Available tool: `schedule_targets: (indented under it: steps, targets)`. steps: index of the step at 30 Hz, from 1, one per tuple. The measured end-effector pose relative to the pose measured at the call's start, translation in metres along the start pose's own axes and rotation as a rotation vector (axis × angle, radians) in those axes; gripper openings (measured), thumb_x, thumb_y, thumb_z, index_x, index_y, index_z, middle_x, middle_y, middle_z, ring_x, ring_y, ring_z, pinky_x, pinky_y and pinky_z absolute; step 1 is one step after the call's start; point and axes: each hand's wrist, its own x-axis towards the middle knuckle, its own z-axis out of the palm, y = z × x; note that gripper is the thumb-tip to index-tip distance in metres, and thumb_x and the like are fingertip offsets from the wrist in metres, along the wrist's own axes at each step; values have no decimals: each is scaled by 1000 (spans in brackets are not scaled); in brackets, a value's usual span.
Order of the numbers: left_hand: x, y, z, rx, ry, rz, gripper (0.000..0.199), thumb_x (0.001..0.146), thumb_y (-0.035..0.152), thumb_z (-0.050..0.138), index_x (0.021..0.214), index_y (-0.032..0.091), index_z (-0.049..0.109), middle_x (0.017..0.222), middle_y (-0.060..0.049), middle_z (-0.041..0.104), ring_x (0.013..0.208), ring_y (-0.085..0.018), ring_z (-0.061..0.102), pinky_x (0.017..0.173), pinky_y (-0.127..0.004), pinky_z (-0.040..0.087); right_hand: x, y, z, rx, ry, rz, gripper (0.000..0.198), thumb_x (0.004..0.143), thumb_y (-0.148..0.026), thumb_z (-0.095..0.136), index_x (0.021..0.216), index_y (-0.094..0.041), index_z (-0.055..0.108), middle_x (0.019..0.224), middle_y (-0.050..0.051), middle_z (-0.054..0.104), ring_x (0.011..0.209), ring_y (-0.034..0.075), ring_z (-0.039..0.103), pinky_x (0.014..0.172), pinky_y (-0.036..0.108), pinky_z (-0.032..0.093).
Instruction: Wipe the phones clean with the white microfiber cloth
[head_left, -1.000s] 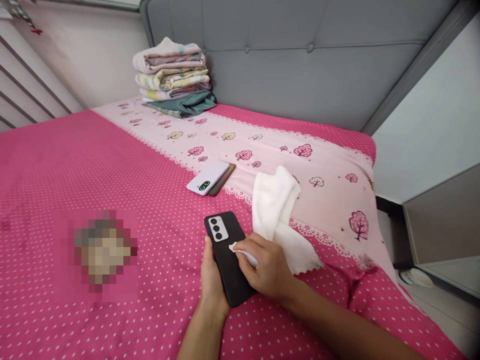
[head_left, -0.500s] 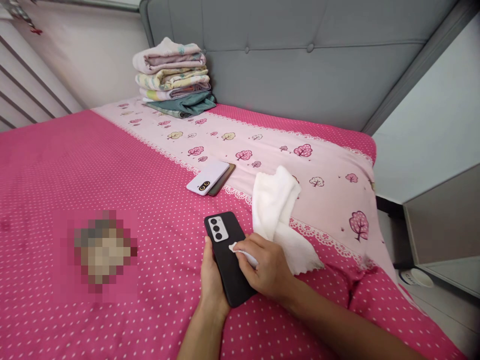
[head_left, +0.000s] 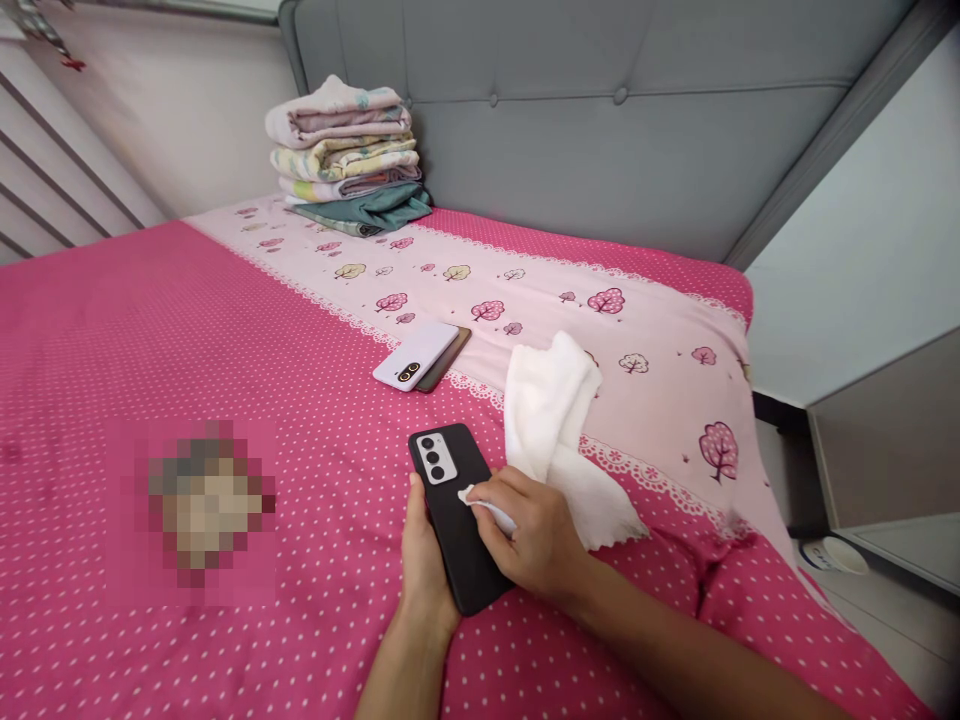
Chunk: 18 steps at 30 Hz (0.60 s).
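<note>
A black smartphone (head_left: 469,560) lies back side up in my left hand (head_left: 424,565), with the thumb along its left edge and the other fingers hidden beneath it. Its pale camera block with several lenses faces me at the upper end. My right hand (head_left: 536,540) is closed in a pinch on a small white wipe (head_left: 495,515), which rests against the middle of the phone's back. Just beyond my right hand, a crumpled white cloth (head_left: 544,400) is spread on the bed. A lilac smartphone (head_left: 420,352) overlaps a darker phone (head_left: 448,365) farther off.
Folded bedding in a stack (head_left: 345,150) stands by the grey padded headboard (head_left: 562,160). The bed has a pink dotted cover (head_left: 225,350). A blurred-out thing (head_left: 210,500) lies at left. On the floor at right is a white tub (head_left: 832,555).
</note>
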Motion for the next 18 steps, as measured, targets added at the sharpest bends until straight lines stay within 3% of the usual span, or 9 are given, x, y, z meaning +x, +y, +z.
schedule_targets:
  steps: [5,18]
  targets:
    - [0,0,1,-5,11,0,50,85,48,38,79,8,67,67,-11,69,57,-21,65,72,-37,51,0,-1,-1,-4,-5,-4,18,80,-15,48,90,-19,62,79,3,60,71,14,57,66,24,44]
    - [-1,0,0,14,17,7,49,85,48,38,80,9,67,68,-11,70,57,-21,65,72,-37,52,0,0,0,3,3,-7,18,80,-15,48,90,-19,61,79,4,60,72,14,57,67,24,44]
